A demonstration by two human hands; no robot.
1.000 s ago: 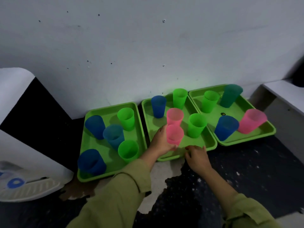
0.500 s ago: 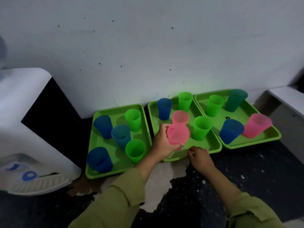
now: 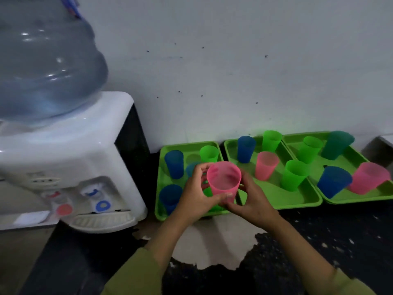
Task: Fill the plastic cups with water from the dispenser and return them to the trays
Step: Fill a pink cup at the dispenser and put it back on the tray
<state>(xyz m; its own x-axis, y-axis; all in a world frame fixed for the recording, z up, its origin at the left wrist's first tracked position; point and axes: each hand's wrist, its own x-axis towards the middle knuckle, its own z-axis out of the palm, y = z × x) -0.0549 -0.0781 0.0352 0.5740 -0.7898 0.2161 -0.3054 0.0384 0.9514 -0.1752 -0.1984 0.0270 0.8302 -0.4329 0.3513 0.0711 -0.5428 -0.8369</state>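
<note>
Gripping translucent pink plastic cup (image 3: 223,180) in left hand (image 3: 194,200) and right hand (image 3: 254,202), white water dispenser (image 3: 85,167) at nine o'clock. Apparently unfilled; left to do: filling, putting back on green plastic trays (image 3: 274,194).

pink cup (image 3: 223,184): translucent matt plastic | trays (image 3: 276,194): smooth green plastic | dispenser (image 3: 85,158): glossy white plastic | water bottle (image 3: 46,67): glossy translucent blue plastic | sleeves (image 3: 136,277): olive cloth | wall (image 3: 234,71): matt paint

Bare utility corner with water dispenser (image 3: 85,150) and cup trays (image 3: 274,194).
</note>
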